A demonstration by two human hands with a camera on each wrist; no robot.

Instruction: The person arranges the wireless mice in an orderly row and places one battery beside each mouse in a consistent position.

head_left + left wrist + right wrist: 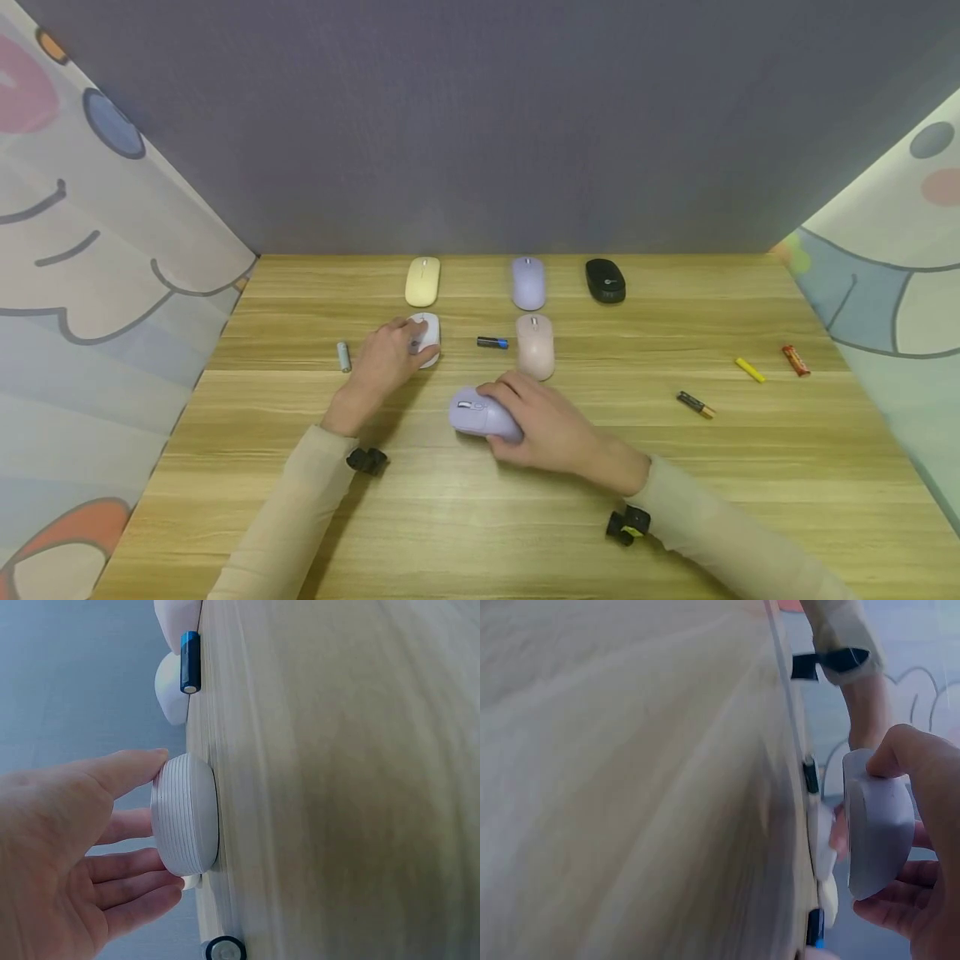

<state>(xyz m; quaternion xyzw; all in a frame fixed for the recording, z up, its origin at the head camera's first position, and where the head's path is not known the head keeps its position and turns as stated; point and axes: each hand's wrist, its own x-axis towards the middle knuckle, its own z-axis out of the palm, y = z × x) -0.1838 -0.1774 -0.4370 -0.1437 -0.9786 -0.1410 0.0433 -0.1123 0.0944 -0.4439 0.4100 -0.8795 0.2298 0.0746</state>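
My left hand [386, 354] lies over a white computer mouse [429, 340] on the table. In the left wrist view its thumb and fingers [135, 889] touch opposite sides of the white mouse [184, 816]. My right hand [551, 423] grips a large purple mouse [472, 410], turned sideways. In the right wrist view this purple mouse [877, 829] sits between thumb and fingers, held off the tabletop. A pale pink mouse [536, 346] lies just beyond the right hand. Between the pink and white mice is a black-and-blue battery [492, 342]. A light blue battery [343, 357] lies left of the left hand.
Along the back of the table [450, 525] lie a yellow mouse [423, 282], a second purple mouse [528, 283] and a black mouse [605, 281]. On the right are a black-and-copper battery [696, 405], a yellow battery-like stick [750, 370] and a small red wrapped item [796, 361].
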